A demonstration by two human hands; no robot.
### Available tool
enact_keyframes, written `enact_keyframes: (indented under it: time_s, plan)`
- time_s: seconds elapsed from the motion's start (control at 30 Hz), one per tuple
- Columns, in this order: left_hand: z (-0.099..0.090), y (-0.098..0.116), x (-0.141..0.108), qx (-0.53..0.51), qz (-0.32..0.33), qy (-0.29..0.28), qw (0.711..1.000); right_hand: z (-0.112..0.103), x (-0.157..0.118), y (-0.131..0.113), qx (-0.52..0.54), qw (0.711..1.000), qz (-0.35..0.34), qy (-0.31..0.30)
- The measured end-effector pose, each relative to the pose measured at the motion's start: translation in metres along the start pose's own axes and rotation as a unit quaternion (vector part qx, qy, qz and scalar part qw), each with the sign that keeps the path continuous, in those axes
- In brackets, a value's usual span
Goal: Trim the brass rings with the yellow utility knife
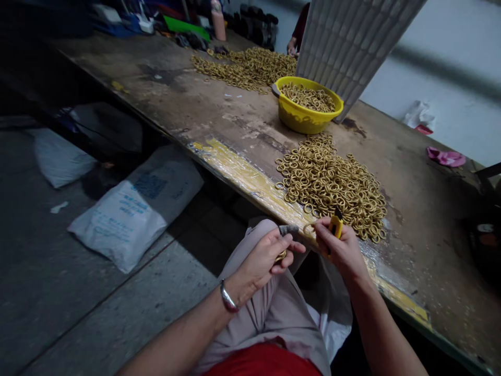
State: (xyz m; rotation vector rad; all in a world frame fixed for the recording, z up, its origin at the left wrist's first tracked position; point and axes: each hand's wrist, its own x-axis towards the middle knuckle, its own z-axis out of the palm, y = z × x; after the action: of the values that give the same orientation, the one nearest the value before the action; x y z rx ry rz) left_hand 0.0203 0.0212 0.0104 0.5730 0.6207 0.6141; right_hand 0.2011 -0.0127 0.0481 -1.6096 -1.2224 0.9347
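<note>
My left hand (274,250) is above my lap, its fingers curled around a few gold-coloured rings (281,256). A dark grey covering (288,230) wraps one of its fingertips. My right hand (340,245) grips a yellow utility knife (335,225) with its dark tip pointing up. Between that hand's thumb and forefinger is a single gold ring (308,228), just right of the wrapped fingertip. Past both hands, a loose heap of gold rings (332,183) lies near the table's front edge.
Behind the heap stands a yellow basin (303,122) full of rings, against a tall grey ribbed panel (348,42). More rings (250,68) spread across the worn table (176,89). Another person's hand (291,47) shows beside the panel. White sacks (133,209) lie on the floor at left.
</note>
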Motion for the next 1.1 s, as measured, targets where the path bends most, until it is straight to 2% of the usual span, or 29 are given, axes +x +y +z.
enact_keyframes:
  time_s: [0.1, 0.17, 0.27, 0.33, 0.43, 0.5, 0.57, 0.67, 0.83, 0.97, 1.03, 1.1]
  plan:
    - [0.007, 0.003, -0.004, -0.021, -0.007, -0.048, 0.999, 0.008, -0.016, 0.001, 0.165, 0.982, 0.078, -0.042]
    - [0.012, 0.004, -0.009, -0.029, -0.018, -0.066, 0.997, 0.013, -0.023, 0.003, 0.197, 0.976, 0.082, -0.037]
    - [0.016, 0.004, -0.014, -0.028, -0.04, -0.071, 0.996, 0.017, -0.03, 0.003, 0.186, 0.98, 0.068, -0.037]
    - [0.017, 0.003, -0.018, -0.023, -0.048, -0.072, 0.996, 0.015, -0.034, 0.0, 0.143, 0.988, 0.036, -0.048]
    - [0.021, 0.004, -0.024, -0.003, -0.038, -0.062, 0.997, 0.009, -0.042, -0.006, -0.007, 0.996, -0.085, -0.034]
    - [0.024, 0.004, -0.028, 0.022, -0.018, -0.047, 0.998, 0.004, -0.048, -0.009, -0.14, 0.976, -0.164, -0.016]
    - [0.028, 0.003, -0.031, 0.05, 0.003, -0.034, 0.998, 0.0, -0.055, -0.009, -0.253, 0.949, -0.189, -0.017]
    - [0.031, 0.0, -0.032, 0.095, 0.03, -0.032, 0.994, -0.001, -0.063, -0.008, -0.361, 0.917, -0.169, -0.031]
    - [0.031, -0.004, -0.035, 0.204, 0.089, -0.05, 0.974, 0.003, -0.063, -0.008, -0.456, 0.878, -0.142, -0.023]
    - [0.034, 0.004, -0.051, 0.267, 0.138, -0.106, 0.948, -0.012, -0.05, 0.0, -0.547, 0.835, -0.053, -0.003]
    - [0.034, 0.007, -0.057, 0.266, 0.128, -0.131, 0.946, -0.024, -0.043, 0.006, -0.557, 0.829, -0.032, 0.021]
    - [0.032, 0.006, -0.055, 0.211, 0.088, -0.122, 0.966, -0.028, -0.036, 0.01, -0.535, 0.842, -0.061, 0.038]
